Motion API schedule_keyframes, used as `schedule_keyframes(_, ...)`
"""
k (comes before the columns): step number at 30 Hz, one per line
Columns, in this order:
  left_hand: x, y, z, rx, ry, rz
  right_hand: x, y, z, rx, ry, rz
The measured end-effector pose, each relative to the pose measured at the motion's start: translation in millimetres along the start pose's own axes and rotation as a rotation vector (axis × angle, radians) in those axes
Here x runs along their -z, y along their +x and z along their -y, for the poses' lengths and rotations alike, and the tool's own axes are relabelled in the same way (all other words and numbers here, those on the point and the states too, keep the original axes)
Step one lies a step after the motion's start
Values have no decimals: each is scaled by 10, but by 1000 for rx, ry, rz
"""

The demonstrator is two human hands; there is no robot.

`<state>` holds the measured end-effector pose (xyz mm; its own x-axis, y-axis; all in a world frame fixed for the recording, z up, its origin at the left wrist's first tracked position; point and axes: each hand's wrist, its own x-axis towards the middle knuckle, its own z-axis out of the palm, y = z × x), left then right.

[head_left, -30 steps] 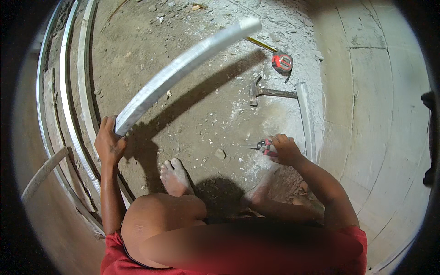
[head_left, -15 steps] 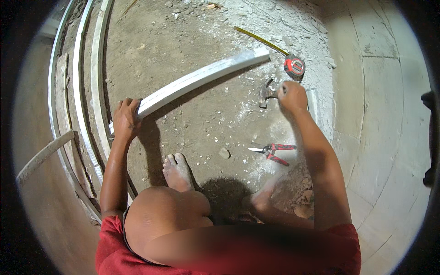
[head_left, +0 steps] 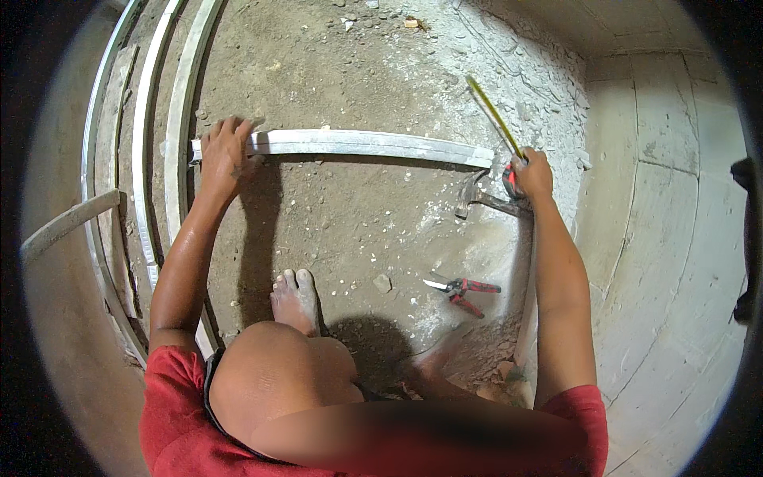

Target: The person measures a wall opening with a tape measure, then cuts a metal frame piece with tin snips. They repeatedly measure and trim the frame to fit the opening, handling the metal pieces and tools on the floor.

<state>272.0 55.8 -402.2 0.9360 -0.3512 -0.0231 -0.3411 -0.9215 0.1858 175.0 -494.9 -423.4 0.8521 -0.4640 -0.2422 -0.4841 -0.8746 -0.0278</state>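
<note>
My left hand (head_left: 228,159) is closed around the left end of a light metal channel (head_left: 366,145), which stretches across the dirt floor to the right. With my right hand (head_left: 532,173) I grip a red and black tape measure (head_left: 511,181), whose yellow blade (head_left: 494,118) sticks out away from me. Just below that hand lies a claw hammer (head_left: 485,200), its head close to the channel's right end and part of its handle hidden by my wrist. Nearer to me, red-handled snips (head_left: 463,292) rest on the floor with their blades apart.
Long metal channels (head_left: 145,135) and a wooden strip (head_left: 118,151) run along the left side. A curved pale strip (head_left: 71,226) juts out there. A block wall (head_left: 644,222) rises at the right. White rubble (head_left: 524,71) and small stones (head_left: 383,283) litter the floor.
My right hand has moved from the hammer to the tape measure and taken hold of it. The channel has swung from a slant to nearly level, its left end shifting away from me.
</note>
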Motion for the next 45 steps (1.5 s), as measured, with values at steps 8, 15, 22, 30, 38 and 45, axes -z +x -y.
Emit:
schedule_keyframes(8,231,66,-813,-284,-674,85,210,-702,375,-230,856,-101)
schedule_keyframes(15,324,637,-1406,-403,-1010,1015,23,-1717,1883,-309,1873,277)
schedule_keyframes(22,-152,425,-1555,-198,-1092,1299,-140,-1829,2350,-365,1697,121)
schedule_keyframes(30,-396,411,-1513,-104,-1048,1472,191,-1687,1463,-129,1099,336)
schedule_keyframes(38,-135,492,-1732,-31,-984,1455,1489,-1814,222,566,9,517)
schedule_keyframes(45,47,502,-1753,188,-1088,1406,1465,-1857,-287,377,204,280)
